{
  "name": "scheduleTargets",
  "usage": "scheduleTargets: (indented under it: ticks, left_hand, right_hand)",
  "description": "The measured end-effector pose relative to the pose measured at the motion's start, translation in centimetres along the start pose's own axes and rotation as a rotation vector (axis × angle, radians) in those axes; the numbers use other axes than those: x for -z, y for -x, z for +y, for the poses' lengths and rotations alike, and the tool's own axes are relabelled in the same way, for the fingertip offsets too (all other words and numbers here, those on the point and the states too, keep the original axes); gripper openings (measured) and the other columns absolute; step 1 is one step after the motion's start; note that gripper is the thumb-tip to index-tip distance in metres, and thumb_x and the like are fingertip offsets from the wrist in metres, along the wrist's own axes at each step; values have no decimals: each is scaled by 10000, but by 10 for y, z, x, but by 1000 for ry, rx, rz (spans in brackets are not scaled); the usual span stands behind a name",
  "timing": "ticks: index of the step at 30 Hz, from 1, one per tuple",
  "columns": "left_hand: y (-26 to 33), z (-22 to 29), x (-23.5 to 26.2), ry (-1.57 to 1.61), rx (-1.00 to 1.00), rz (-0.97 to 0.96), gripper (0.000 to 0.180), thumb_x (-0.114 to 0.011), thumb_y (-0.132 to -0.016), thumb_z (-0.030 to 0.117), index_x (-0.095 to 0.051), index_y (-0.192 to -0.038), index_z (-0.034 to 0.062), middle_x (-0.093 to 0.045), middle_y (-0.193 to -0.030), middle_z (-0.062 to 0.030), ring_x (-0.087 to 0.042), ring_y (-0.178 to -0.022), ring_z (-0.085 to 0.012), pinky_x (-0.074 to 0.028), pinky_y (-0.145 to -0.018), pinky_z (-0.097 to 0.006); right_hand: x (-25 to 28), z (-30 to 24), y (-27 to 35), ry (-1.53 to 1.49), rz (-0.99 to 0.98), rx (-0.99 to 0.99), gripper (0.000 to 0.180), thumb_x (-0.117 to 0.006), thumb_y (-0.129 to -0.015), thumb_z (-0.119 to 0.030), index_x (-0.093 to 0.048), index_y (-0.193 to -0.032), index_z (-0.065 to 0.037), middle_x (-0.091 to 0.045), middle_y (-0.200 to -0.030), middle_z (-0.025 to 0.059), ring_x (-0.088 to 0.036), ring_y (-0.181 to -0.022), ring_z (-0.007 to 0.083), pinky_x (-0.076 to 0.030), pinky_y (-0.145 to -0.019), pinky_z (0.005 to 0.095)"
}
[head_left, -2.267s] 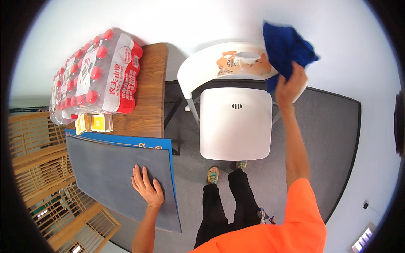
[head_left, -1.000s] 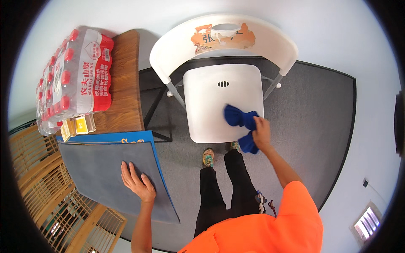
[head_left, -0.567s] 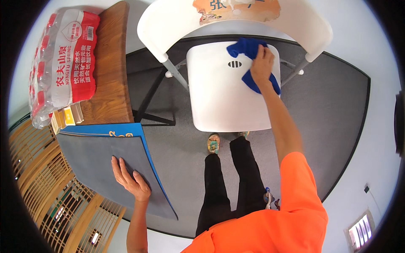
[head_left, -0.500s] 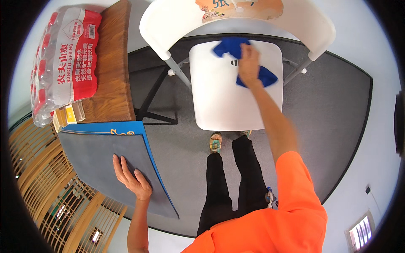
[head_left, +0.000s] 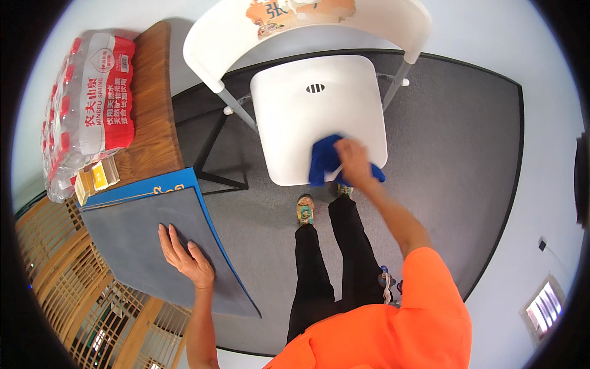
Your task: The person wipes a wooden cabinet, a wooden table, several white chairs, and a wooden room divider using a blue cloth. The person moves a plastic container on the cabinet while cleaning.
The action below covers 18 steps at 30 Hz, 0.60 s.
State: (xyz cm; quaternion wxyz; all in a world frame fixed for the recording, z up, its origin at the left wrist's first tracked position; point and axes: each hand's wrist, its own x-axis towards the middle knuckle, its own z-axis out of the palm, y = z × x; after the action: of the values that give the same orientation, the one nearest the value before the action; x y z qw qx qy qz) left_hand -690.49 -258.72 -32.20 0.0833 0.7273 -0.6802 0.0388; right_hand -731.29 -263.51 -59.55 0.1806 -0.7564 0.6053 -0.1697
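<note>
A blue cloth [head_left: 324, 161] lies bunched on the front part of a white folding chair's seat [head_left: 289, 129]. My right hand [head_left: 355, 161] presses down on it with curled fingers, slightly smeared by motion; cloth shows on both sides of the hand. To the left, my left hand [head_left: 187, 257] rests flat on a dark grey mat [head_left: 135, 234], fingers stretched out and holding nothing. Beneath the mat, a blue board [head_left: 178, 181] shows along its edge.
A shrink-wrapped pack of bottles [head_left: 92, 104] with red caps stands on a brown wooden table [head_left: 153, 92], near small yellow-and-white boxes [head_left: 98, 177]. The chair's curved backrest [head_left: 215, 43] rises at the far side. Wooden lattice [head_left: 67, 270] is at lower left.
My right hand has drawn the blue cloth from the back of the seat to its front edge, uncovering the slotted opening. My left hand stays on the mat. The view has shifted slightly.
</note>
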Motion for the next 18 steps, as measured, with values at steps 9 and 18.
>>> scheduleTargets:
  ticks: [9, 18]
  left_hand:
    - [2, -1, -4, 8, -22, -2, 481, -414, -963, 156, -421, -1415, -6, -340, -1516, -185, -333, -1386, -337, -227, -1113, -445]
    - [1, 1, -6, 8, -58, 35, 479, -436, -957, 153, -430, -1411, 0, -351, -1508, -184, -342, -1376, -345, -230, -1114, -453]
  right_hand:
    - [21, 83, 13, -45, 443, -887, 517, -524, -794, -58, -454, -1297, 40, -486, -1228, 281, -469, -1147, 459, -388, -999, 500]
    - [-73, -27, 67, 326, -711, -942, 296, -591, -887, -226, -632, -1069, 5, -656, -1040, 157, -657, -973, 296, -522, -826, 353]
